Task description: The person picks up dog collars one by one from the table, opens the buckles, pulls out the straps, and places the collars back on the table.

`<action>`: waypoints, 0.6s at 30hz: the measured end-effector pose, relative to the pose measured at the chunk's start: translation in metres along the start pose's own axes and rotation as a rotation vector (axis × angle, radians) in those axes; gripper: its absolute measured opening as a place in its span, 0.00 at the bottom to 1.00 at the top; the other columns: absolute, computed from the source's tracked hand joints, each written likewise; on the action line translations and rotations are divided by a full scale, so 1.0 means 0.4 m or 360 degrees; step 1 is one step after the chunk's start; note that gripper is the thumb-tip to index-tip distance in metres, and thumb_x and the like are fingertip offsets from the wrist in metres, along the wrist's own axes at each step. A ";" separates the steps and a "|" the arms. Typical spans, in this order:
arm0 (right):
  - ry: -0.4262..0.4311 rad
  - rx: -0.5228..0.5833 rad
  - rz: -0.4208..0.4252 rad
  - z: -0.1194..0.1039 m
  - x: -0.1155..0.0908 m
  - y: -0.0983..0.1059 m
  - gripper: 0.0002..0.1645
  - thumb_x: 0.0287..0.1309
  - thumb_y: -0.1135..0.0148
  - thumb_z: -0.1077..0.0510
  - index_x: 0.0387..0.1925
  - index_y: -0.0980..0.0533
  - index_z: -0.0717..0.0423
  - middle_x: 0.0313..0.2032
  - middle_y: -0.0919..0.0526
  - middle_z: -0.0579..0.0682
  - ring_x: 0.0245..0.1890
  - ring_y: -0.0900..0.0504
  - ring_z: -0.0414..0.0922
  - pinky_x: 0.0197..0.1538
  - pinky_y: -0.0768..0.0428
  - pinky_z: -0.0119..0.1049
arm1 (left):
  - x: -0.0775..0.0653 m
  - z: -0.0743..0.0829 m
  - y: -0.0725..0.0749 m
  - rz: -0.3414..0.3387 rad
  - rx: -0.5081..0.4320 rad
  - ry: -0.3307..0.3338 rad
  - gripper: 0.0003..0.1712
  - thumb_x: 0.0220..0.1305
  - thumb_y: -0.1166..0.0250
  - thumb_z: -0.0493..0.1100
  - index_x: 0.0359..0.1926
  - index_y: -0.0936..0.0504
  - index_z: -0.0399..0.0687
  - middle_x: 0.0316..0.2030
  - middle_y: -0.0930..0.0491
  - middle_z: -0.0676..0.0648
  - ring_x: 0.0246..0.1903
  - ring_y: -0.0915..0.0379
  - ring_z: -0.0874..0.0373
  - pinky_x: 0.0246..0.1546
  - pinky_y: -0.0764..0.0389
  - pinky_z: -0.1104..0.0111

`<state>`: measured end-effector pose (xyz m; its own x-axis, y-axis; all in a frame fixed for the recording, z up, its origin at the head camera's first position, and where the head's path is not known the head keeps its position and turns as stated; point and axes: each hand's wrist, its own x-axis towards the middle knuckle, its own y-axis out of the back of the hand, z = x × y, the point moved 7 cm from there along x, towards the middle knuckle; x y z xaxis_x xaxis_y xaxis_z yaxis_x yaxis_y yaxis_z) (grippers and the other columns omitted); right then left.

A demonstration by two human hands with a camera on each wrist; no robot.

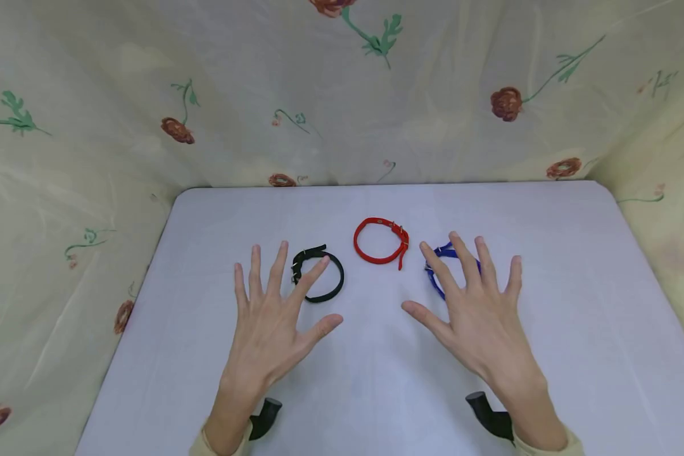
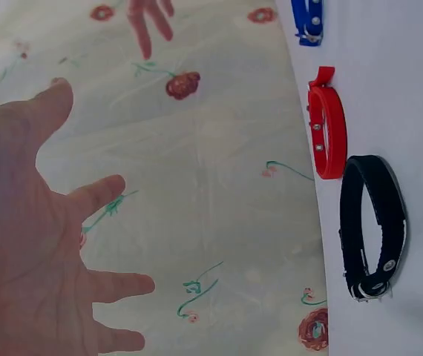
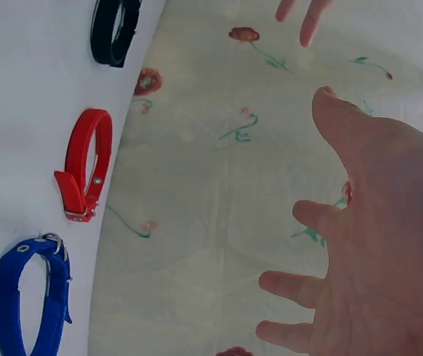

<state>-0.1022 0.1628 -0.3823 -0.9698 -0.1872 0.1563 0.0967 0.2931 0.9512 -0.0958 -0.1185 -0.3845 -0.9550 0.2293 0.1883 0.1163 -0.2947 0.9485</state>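
Three buckled collars, each closed into a loop, lie on the white table: a black collar (image 1: 342,278) on the left, a red collar (image 1: 372,258) farther back in the middle, and a blue collar (image 1: 431,278) on the right. My left hand (image 1: 270,332), fingers spread, is held above the table, its index finger overlapping the black collar in the head view. My right hand (image 1: 481,323) is spread likewise and hides part of the blue collar. Both wrist views show the palms bare, with the black collar (image 2: 375,193) and blue collar (image 3: 7,297) apart from the hands.
The white table (image 1: 376,392) has rounded back corners. A cream cloth (image 1: 234,76) with painted red flowers hangs behind it and along both sides. Black curved pieces (image 1: 268,415) show beside each wrist.
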 end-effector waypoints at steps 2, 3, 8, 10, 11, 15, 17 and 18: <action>0.0018 0.0002 -0.0007 -0.006 0.003 -0.001 0.56 0.66 0.41 0.20 0.86 0.47 0.32 0.85 0.46 0.61 0.85 0.53 0.70 0.76 0.64 0.85 | 0.000 -0.005 -0.001 -0.0008 -0.0047 0.0015 0.45 0.69 0.56 0.87 0.83 0.49 0.89 0.88 0.53 0.41 0.86 0.66 0.27 0.81 0.62 0.26; 0.0029 0.0003 -0.0006 -0.010 0.005 -0.002 0.57 0.66 0.41 0.20 0.86 0.48 0.32 0.85 0.46 0.61 0.85 0.52 0.70 0.76 0.64 0.85 | 0.001 -0.007 -0.002 -0.0009 -0.0072 0.0024 0.45 0.70 0.53 0.85 0.83 0.49 0.88 0.87 0.51 0.41 0.86 0.64 0.26 0.81 0.60 0.26; 0.0091 0.0016 0.0013 -0.029 0.016 -0.009 0.60 0.67 0.41 0.21 0.88 0.51 0.40 0.84 0.41 0.59 0.83 0.46 0.68 0.77 0.58 0.83 | 0.000 -0.019 -0.006 0.0021 -0.0220 0.0049 0.43 0.76 0.44 0.74 0.85 0.47 0.79 0.85 0.44 0.38 0.82 0.48 0.24 0.79 0.44 0.28; 0.0126 0.0033 0.0036 -0.038 0.022 -0.012 0.60 0.68 0.40 0.23 0.88 0.51 0.45 0.83 0.37 0.58 0.82 0.42 0.67 0.77 0.55 0.80 | -0.001 -0.026 -0.009 0.0024 -0.0320 0.0088 0.42 0.78 0.44 0.71 0.85 0.46 0.76 0.85 0.43 0.39 0.80 0.43 0.26 0.76 0.37 0.30; 0.0144 0.0045 0.0048 -0.043 0.025 -0.014 0.60 0.69 0.40 0.24 0.87 0.51 0.47 0.82 0.36 0.58 0.82 0.40 0.66 0.77 0.54 0.79 | -0.002 -0.030 -0.012 0.0020 -0.0385 0.0123 0.40 0.79 0.45 0.70 0.85 0.45 0.75 0.85 0.43 0.41 0.80 0.41 0.28 0.75 0.34 0.31; 0.0228 0.0069 0.0090 -0.067 0.040 -0.025 0.56 0.72 0.41 0.27 0.85 0.46 0.53 0.78 0.29 0.58 0.79 0.32 0.62 0.76 0.47 0.76 | -0.005 -0.057 -0.026 0.0018 -0.0681 0.0317 0.37 0.83 0.52 0.69 0.85 0.44 0.71 0.84 0.42 0.47 0.81 0.39 0.41 0.75 0.30 0.38; 0.0257 0.0094 0.0098 -0.079 0.050 -0.033 0.52 0.74 0.42 0.29 0.83 0.41 0.56 0.75 0.25 0.58 0.75 0.27 0.60 0.73 0.42 0.73 | -0.002 -0.074 -0.037 0.0022 -0.0795 0.0401 0.37 0.84 0.55 0.70 0.85 0.42 0.66 0.83 0.40 0.47 0.81 0.39 0.44 0.77 0.30 0.40; 0.0268 0.0108 0.0096 -0.085 0.055 -0.036 0.49 0.75 0.42 0.30 0.81 0.39 0.57 0.73 0.24 0.59 0.73 0.25 0.60 0.72 0.39 0.71 | 0.000 -0.083 -0.043 0.0020 -0.0839 0.0436 0.38 0.84 0.56 0.70 0.84 0.41 0.64 0.82 0.39 0.47 0.81 0.39 0.44 0.78 0.32 0.41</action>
<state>-0.1174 0.1227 -0.3835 -0.9111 -0.3197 0.2601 0.1327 0.3699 0.9195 -0.1071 -0.1443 -0.4091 -0.9982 -0.0041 0.0599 0.0437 -0.7328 0.6791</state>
